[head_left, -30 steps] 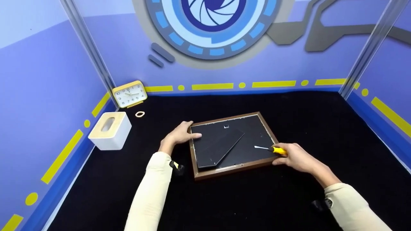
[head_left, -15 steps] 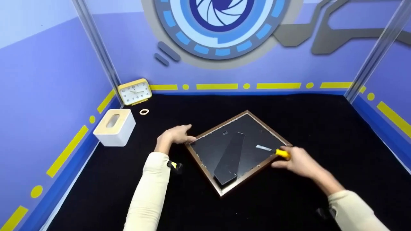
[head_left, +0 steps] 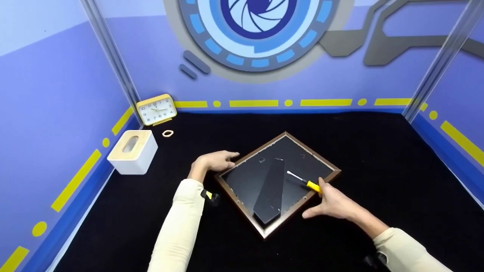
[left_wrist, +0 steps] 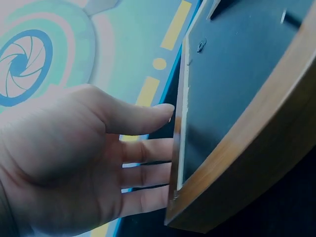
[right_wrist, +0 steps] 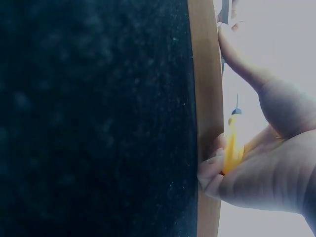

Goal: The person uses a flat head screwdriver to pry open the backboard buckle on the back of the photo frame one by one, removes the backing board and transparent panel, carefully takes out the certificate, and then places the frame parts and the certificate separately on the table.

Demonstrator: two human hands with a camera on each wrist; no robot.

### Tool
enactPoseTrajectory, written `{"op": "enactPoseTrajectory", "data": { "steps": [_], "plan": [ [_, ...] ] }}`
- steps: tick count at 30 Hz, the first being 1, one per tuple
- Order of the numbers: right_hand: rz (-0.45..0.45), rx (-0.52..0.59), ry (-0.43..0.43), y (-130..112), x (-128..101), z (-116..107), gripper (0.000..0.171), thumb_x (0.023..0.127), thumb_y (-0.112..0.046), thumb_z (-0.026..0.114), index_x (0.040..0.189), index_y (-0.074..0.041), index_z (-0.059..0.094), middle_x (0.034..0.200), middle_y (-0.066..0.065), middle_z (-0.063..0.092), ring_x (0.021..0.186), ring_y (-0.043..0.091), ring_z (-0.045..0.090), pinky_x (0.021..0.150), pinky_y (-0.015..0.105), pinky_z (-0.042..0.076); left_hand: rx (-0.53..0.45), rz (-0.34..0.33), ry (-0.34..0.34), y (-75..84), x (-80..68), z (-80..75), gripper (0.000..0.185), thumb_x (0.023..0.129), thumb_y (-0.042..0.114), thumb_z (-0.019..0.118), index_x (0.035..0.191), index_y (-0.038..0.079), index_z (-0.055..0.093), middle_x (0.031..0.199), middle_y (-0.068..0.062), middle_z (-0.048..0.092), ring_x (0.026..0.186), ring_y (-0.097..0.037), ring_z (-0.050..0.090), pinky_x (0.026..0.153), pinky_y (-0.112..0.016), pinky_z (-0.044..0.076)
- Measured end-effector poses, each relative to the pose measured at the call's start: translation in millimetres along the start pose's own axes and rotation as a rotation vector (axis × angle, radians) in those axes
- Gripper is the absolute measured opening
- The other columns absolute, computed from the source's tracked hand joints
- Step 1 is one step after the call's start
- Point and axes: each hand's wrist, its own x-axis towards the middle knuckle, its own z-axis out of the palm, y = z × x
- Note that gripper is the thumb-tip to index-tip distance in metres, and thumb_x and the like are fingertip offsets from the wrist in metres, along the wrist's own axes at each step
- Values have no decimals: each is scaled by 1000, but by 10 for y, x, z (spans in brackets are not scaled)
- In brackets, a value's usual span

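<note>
Left hand [head_left: 215,162]: fingers straight, tips pressed against the wooden rim of the picture frame [head_left: 278,183] at its left corner; in the left wrist view, same hand [left_wrist: 84,163] flat beside the frame [left_wrist: 247,163], fingertips touching the edge. Right hand [head_left: 332,204]: clamped around a yellow-handled screwdriver [head_left: 304,181], metal tip lying over the black backing, thumb stretched toward the frame's near-right edge; in the right wrist view, hand [right_wrist: 261,173] curled on the screwdriver [right_wrist: 232,148] right beside the brown frame edge [right_wrist: 207,98]. Frame face down on the black table [head_left: 378,170], turned corner-on, stand flap [head_left: 272,189] folded flat. Farther left, well apart: white tissue box [head_left: 132,151], small ring [head_left: 167,133], yellow clock [head_left: 156,109] against the wall.
</note>
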Motion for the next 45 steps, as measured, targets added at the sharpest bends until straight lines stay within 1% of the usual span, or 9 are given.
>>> {"op": "enactPoseTrajectory", "data": {
  "steps": [4,7,10,15,21,27,32,35,45],
  "plan": [
    [5,-2,24,40,45,-8,146,61,-53,92,144,27,4,144,50,23,131,52,41,109,60,33,-82,0,-44,4,-75,39,60,96,1,60,150,-6,37,110,-15,71,82,-15,62,80,-27,53],
    [-15,18,29,103,103,-62,147,61,-49,94,144,27,-1,145,51,18,133,53,37,110,59,30,-178,18,-86,-15,-92,64,73,89,-5,69,153,-5,33,83,-8,72,70,-10,62,70,-24,54],
    [-30,57,-1,178,182,-136,146,62,-45,94,146,25,-3,146,49,19,135,52,36,111,58,30,-280,39,-135,-42,-82,85,89,85,-7,74,157,1,24,76,-6,69,67,-10,63,70,-25,55],
    [-43,91,-84,264,399,-253,145,63,-42,95,149,20,-4,151,43,20,138,48,33,113,56,26,-404,6,-239,-37,-67,127,115,81,-7,78,162,13,-2,75,-2,59,70,-12,62,75,-30,57],
    [-114,35,-190,378,723,-449,142,62,-41,94,152,16,0,152,39,24,134,42,42,113,53,30,-339,-50,-259,121,-80,231,132,76,5,86,159,16,-15,73,-3,62,64,-14,63,70,-31,58],
    [-150,21,-263,515,924,-633,136,63,-34,95,155,12,5,152,35,31,131,35,41,111,53,31,-269,-39,-220,300,-103,383,138,74,19,90,156,6,-20,71,-4,67,61,-16,64,62,-29,55],
    [-126,75,-316,573,1022,-675,134,66,-28,95,157,6,3,154,33,29,136,36,35,112,53,29,-245,-48,-171,364,-148,477,138,73,21,91,156,1,-17,68,-2,67,57,-15,61,58,-25,50],
    [-125,80,-327,593,1052,-678,134,66,-28,95,158,4,3,152,33,32,134,37,37,111,53,30,-217,-58,-150,399,-182,506,138,72,24,92,156,-1,-15,68,-1,67,57,-13,60,57,-23,48],
    [-115,74,-355,585,1072,-721,134,67,-28,94,159,0,1,154,33,28,137,39,34,110,55,31,-109,-67,-133,494,-220,519,139,70,33,92,154,-8,-10,65,2,68,54,-10,56,55,-22,44]
  ]
}}
